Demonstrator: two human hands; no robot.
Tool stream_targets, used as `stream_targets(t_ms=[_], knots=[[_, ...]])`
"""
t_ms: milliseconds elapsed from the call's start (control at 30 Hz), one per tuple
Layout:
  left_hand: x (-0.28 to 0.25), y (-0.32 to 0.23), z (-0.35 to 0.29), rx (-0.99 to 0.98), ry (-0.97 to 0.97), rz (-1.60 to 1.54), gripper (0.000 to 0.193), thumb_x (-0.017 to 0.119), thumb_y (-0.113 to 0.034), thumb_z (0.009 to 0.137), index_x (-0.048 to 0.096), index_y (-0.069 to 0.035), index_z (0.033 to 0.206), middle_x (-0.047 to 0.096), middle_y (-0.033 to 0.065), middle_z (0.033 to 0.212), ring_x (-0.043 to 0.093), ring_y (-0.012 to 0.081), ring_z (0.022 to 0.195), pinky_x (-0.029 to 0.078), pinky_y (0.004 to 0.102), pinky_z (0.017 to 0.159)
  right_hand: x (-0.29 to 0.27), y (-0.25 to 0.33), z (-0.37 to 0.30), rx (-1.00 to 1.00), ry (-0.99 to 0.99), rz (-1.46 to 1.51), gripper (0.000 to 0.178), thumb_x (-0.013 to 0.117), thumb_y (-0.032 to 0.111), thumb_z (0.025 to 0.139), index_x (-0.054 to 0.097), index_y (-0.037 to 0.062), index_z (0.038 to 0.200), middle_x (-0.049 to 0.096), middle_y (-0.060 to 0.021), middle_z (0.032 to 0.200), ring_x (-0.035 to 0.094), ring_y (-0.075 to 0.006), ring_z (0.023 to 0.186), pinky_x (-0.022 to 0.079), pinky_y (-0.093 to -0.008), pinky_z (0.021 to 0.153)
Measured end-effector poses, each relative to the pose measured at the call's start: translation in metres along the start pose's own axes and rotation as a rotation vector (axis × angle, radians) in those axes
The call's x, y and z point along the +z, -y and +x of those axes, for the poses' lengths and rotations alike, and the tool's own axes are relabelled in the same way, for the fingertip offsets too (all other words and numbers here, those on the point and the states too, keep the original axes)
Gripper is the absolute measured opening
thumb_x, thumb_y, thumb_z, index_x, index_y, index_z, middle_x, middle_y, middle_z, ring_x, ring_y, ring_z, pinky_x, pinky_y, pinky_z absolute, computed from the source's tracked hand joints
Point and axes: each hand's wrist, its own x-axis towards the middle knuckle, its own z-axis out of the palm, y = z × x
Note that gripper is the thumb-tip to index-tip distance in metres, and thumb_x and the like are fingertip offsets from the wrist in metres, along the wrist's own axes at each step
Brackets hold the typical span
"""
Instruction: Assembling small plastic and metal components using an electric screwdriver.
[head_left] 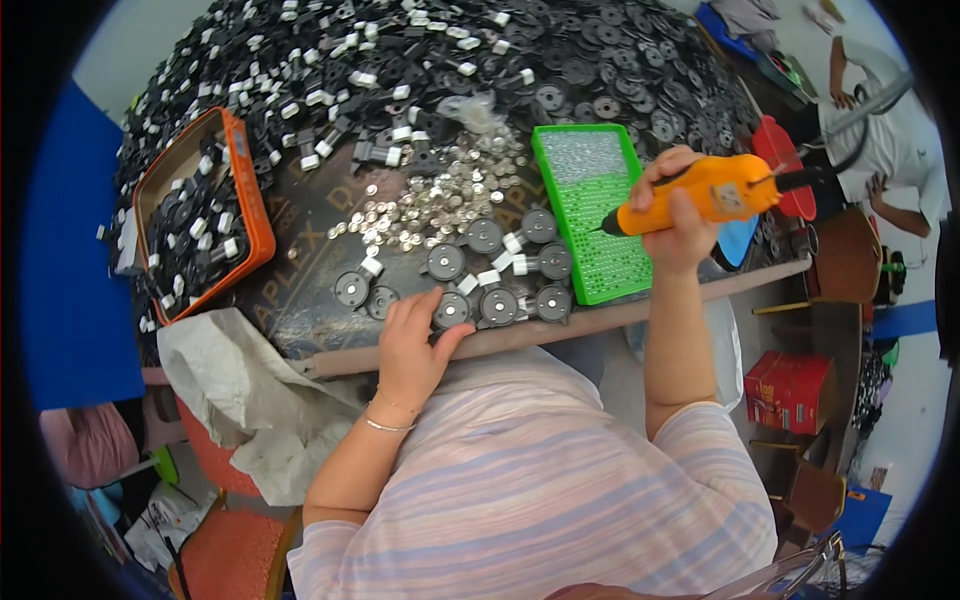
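grey round housings (498, 306): seemingly part-assembled, with heap (625, 65) remaining; gripping electric screwdriver (728, 190) in right hand (680, 222); cannot tell for left hand (410, 328).

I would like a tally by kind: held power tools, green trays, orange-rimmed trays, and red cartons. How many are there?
Orange power tool, in the right hand: 1
Green tray: 1
Orange-rimmed tray: 1
Red carton: 1
Total: 4
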Motion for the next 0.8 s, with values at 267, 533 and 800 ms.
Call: stream_targets(t_ms=[267, 533, 800], knots=[[0.0, 0.002, 0.001, -0.005, 0.037, 0.002, 0.053, 0.08, -0.026, 0.067, 0.061, 0.002, 0.108, 0.061, 0.0161, 0.1, 0.055, 0.0338, 0.09, 0.046, 0.0392, 0.079, -0.004, -0.012, -0.009, -0.022, -0.048, -0.034, 0.021, 0.063, 0.002, 0.079, 0.052, -0.0024, 0.095, 0.052, -0.0088, 0.085, 0.056, -0.0154, 0.064, 0.047, -0.0259, 0.059], [0.001, 0.002, 0.001, -0.004, 0.019, -0.006, 0.053, 0.081, -0.025, 0.066, 0.06, 0.002, 0.107, 0.061, 0.0158, 0.099, 0.056, 0.0332, 0.089, 0.046, 0.0384, 0.078, -0.007, -0.016, -0.007, 0.0, -0.059, -0.068, 0.018, 0.061, -0.003, 0.078, 0.052, -0.0019, 0.094, 0.052, -0.0078, 0.083, 0.056, -0.0144, 0.063, 0.047, -0.025, 0.057], [0.001, 0.005, 0.0, 0.014, 0.003, -0.013, 0.054, 0.082, -0.026, 0.064, 0.061, 0.001, 0.106, 0.061, 0.0155, 0.097, 0.056, 0.0335, 0.088, 0.047, 0.0386, 0.077, -0.006, -0.017, -0.007, 0.014, -0.042, -0.039, 0.019, 0.063, -0.001, 0.078, 0.051, -0.0011, 0.093, 0.052, -0.0061, 0.08, 0.056, -0.0142, 0.061, 0.047, -0.0248, 0.057]])
